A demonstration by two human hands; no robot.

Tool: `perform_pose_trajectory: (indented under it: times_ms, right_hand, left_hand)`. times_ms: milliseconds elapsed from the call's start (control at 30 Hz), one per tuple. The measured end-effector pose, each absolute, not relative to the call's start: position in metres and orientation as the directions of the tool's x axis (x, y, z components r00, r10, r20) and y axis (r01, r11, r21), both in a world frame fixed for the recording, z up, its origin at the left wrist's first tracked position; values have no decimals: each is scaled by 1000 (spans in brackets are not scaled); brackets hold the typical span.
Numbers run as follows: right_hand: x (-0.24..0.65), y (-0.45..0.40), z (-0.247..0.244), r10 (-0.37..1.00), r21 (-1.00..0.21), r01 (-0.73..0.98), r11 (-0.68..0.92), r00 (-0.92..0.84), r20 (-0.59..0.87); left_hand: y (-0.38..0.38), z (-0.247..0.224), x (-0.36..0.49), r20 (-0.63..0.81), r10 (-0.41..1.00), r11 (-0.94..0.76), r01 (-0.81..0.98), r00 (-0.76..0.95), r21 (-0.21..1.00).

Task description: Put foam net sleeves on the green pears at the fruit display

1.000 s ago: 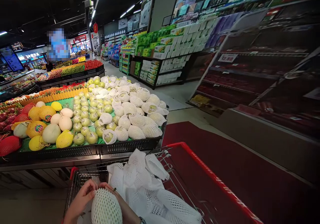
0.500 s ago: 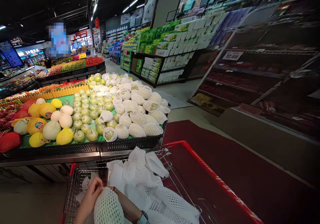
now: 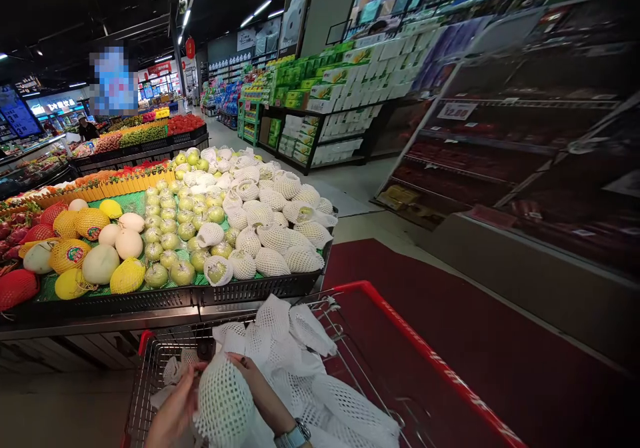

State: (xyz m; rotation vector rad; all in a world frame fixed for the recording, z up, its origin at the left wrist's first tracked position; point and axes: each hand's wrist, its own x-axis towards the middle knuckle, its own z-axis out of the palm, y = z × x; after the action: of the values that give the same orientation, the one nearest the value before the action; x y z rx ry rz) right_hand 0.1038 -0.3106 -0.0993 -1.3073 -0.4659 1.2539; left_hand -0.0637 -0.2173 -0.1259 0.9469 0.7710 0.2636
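Observation:
A round pale-green fruit in a white foam net is held between my two hands above the shopping cart. My left hand grips its left side, with the fingertips partly hidden behind the net. At the top right, my right hand closes its fingers on the edge of the net; a watch is on that wrist. A pile of loose white foam nets fills the cart to the right of the fruit. A few smaller nets lie at the cart's left side.
Beyond the cart is a fruit stand with a black rim, holding net-wrapped fruit, green fruit and melons. A refrigerated shelf stands at right. Boxed goods are stacked behind.
The netted fruit has moved slightly up and right and turned in my hands. My right hand's fingers, hidden behind it before, now show at its top edge.

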Motion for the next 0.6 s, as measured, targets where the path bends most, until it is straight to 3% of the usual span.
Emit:
perform_pose_trajectory:
  times_ms: [133,267,400,467,533,600]
  right_hand:
    - [116,-295,-106,859,-943,-284,-173,424,-285]
    - [114,-287,-114,823,-963,-248,-108,521,-227]
    - [114,-290,-119,873,-935,-352,33,465,-145]
    - [118,-295,-123,891,-911,-407,71,436,-125]
    - [124,-302,-131,875,-913,-407,23,449,-179]
    - [132,-310,-143,817,-925,-371,-87,505,-280]
  left_hand:
    - [-238,-145,-62,-502,454,755,-18,736,655]
    - [-248,-166,-49,-594,425,828,-29,683,560]
    - [-232,-157,-43,-575,465,797,-36,673,603]
    - [-210,-135,-39,-503,611,650,-24,612,759]
    - [-176,-104,-31,-248,834,231,96,493,968]
    - [-133,-73,-15,-98,892,52,116,441,992]
